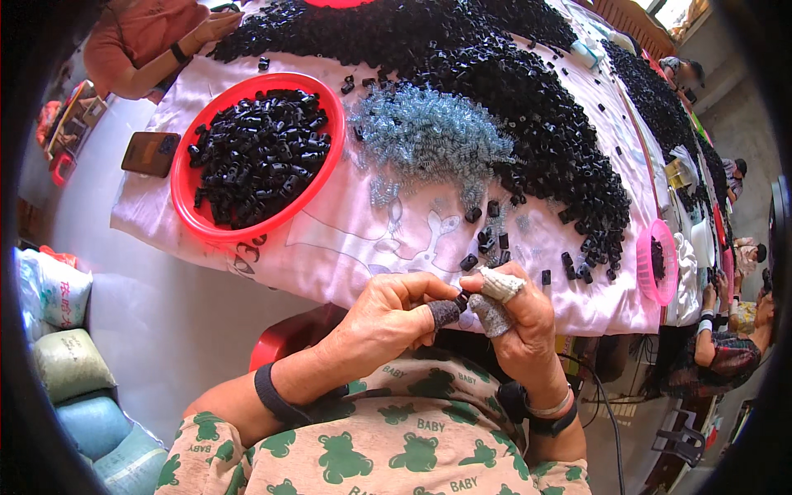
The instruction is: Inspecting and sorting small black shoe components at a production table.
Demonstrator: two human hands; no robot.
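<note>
My left hand [384,315] and my right hand [528,322] meet in front of my chest at the table's near edge. Pinched between their fingertips is a small black plastic part [463,299], mostly covered by the fingers. A dark cloth sleeve wraps the left thumb; knitted light covers sit on the right thumb and index finger. Just beyond the hands lie several loose black parts [469,262]. Farther off is a heap of clear bluish coil springs [437,136], bordered by a large pile of black plastic parts [544,124].
A red basin [340,124] full of black parts stands on the cloth-covered table [330,264] at left, beside a phone [151,154]. A pink basket [670,264] is at right. Another person [136,49] works at the far left; others sit along the right. Stuffed sacks [74,359] line the left floor.
</note>
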